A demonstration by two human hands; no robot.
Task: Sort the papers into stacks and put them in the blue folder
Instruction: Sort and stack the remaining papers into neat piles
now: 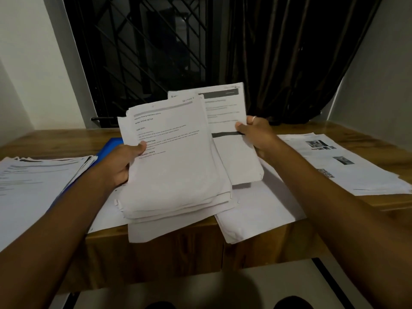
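Left hand (123,163) grips thick paper stack (176,170), thumb on the top page, stack raised above wooden table (156,250). Right hand (256,136) pinches a thinner sheaf (236,157) at its right edge, fanned out behind the stack. I see the blue folder (111,144) on the table behind the left hand, mostly hidden by wrist and by left pile (38,177) lying over it. Loose sheets (256,212) overhang the table's near edge. Photo-printed pile (341,166) lies far right. Window grille (145,52) and dark curtain (289,52) are behind.
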